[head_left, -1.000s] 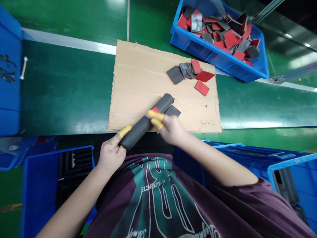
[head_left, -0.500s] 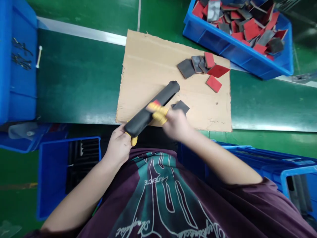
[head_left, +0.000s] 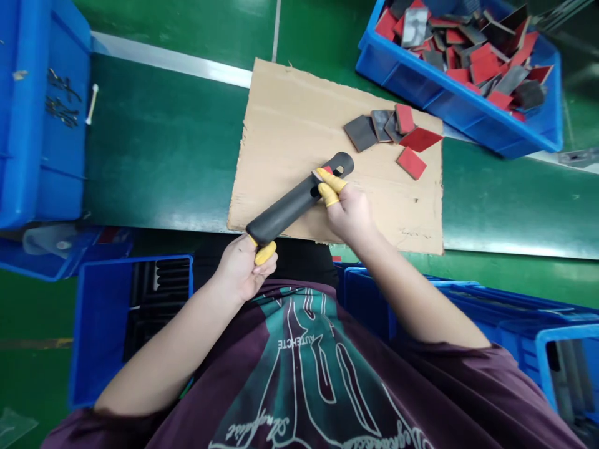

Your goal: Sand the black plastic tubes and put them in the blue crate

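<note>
Carefully, the left hand [head_left: 241, 268] wraps a black rubber-sleeved rod [head_left: 285, 209] over a tan cardboard sheet [head_left: 290, 125], while the right hand's [head_left: 349, 212] yellow-cotted fingertips [head_left: 330, 194] pinch a small red scrap [head_left: 327, 169] at its far end. A firm left grip steadies that pinch.

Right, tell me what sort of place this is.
Probably a factory production line: a green conveyor belt, a blue plastic bin heaped with red-and-grey foam squares, and a brown cardboard work sheet.
</note>
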`<state>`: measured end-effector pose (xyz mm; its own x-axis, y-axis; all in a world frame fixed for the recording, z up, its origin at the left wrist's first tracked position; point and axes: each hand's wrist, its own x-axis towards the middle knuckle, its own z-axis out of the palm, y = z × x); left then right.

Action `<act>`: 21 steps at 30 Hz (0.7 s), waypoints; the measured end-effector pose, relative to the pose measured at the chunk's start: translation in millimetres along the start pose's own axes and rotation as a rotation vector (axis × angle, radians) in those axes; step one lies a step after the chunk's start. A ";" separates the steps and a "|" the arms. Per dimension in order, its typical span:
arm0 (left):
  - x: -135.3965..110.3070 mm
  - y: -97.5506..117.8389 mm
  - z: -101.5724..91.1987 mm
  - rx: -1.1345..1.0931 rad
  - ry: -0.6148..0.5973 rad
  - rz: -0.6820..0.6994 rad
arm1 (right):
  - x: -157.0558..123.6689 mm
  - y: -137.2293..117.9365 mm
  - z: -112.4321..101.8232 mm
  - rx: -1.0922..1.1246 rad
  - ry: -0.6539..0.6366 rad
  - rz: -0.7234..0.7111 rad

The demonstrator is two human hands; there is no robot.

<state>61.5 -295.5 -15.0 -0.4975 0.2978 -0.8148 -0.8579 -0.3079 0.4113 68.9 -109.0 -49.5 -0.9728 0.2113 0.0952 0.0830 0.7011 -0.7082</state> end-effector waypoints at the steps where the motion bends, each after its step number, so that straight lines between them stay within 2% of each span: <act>1: -0.9 0.4 -0.4 -0.004 0.002 -0.008 | 0.5 0.9 0.2 -0.016 -0.003 0.018; 5: -3.8 -0.5 -0.8 -0.026 -0.005 -0.023 | -3.3 -3.4 -2.2 0.011 -0.061 -0.008; 8: -2.1 -5.2 -2.6 0.003 -0.087 -0.022 | 7.9 6.7 -11.6 0.095 -0.048 0.017; 9: -0.3 -7.6 -4.5 0.058 -0.111 0.019 | 13.4 11.9 -14.9 0.098 -0.048 0.026; 12: 7.5 -13.9 -15.5 0.266 -0.098 0.263 | 26.7 25.5 -21.5 0.071 -0.042 0.022; 14: 12.1 -13.7 -25.0 0.466 -0.069 0.488 | 30.1 29.7 -23.1 0.073 -0.038 0.013; 18: 14.0 -2.5 -35.6 1.071 -0.046 0.904 | 20.6 21.1 -23.3 0.099 -0.046 -0.023; 21: 10.4 4.8 -33.3 1.284 0.048 0.974 | -1.9 -1.7 -22.2 0.118 -0.059 -0.061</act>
<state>56.4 -324.0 -35.1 -0.9073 0.4172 -0.0533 0.2186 0.5760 0.7877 75.4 -95.5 -32.9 -0.9865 0.1280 0.1021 0.0005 0.6260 -0.7798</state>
